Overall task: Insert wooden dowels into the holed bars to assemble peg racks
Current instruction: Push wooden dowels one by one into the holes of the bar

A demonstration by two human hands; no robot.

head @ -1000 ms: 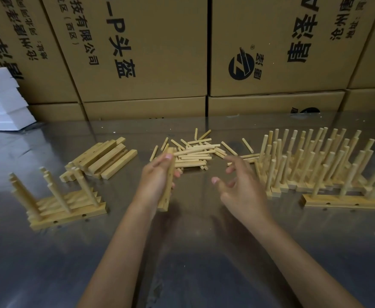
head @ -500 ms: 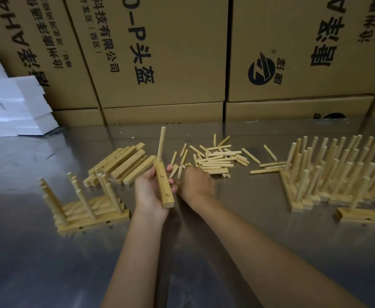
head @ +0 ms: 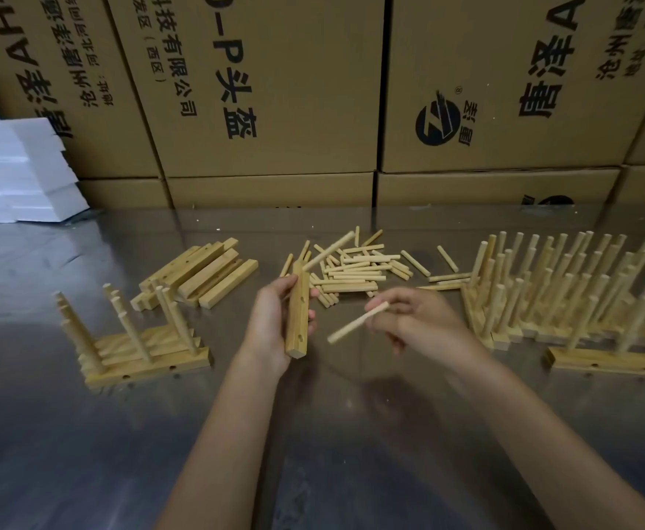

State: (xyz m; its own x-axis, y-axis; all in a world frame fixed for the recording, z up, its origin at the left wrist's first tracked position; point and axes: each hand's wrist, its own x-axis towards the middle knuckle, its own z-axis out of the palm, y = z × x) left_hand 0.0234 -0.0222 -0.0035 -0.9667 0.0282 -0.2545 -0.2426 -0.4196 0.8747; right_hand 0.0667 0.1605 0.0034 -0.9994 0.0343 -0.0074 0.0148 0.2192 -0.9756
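Two hands worked over the table (head: 84,434). The left hand (head: 271,330) was wrapped around a bar (head: 298,315), held nearly upright and clear of the table, its holed face turned toward the right hand; two empty holes showed on that face. One dowel (head: 328,249) already stood in the bar's top hole, slanting up and to the right. The right hand (head: 420,323) pinched a second dowel (head: 357,322) between thumb and fingertips, its free end pointing down-left toward the bar's lower end but apart from it.

Behind the hands lay a loose heap of dowels (head: 355,267). To the left of the heap sat a stack of bare bars (head: 202,275). Nearer on the left, a few finished racks (head: 137,346) lay bunched together, pegs leaning up and to the left. On the right stood a larger group of racks (head: 565,296), pegs pointing up, packed closely side by side. Cardboard boxes (head: 275,89) with printed lettering lined the back edge, and white foam blocks (head: 11,174) were piled at far left.
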